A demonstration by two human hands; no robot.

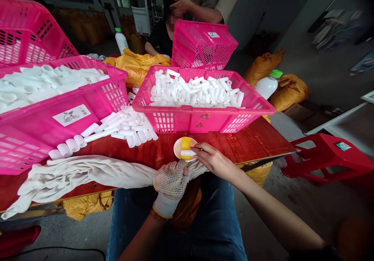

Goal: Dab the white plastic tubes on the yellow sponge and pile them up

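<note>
My right hand (214, 160), bare, pinches a short white tube (187, 152) between thumb and fingers. The tube lies across a yellow strip (185, 142) on a small pale round dish (177, 149) near the table's front edge. Just below the dish is my left hand (171, 181) in a knitted glove, its fingers curled closed; whatever they may hold is hidden. A rolled off-white cloth (96, 171) runs along the table edge behind the left hand. Loose white tubes (128, 122) are heaped to the left, several of them in a row (68, 147).
A pink basket (187, 117) of short tubes stands ahead, and another pink basket (96, 101) of larger tubes stands left. Across the red table (257, 136) are a person (163, 35), another person's arm (204, 9) and a tilted pink basket (204, 44). A red stool (330, 156) stands right.
</note>
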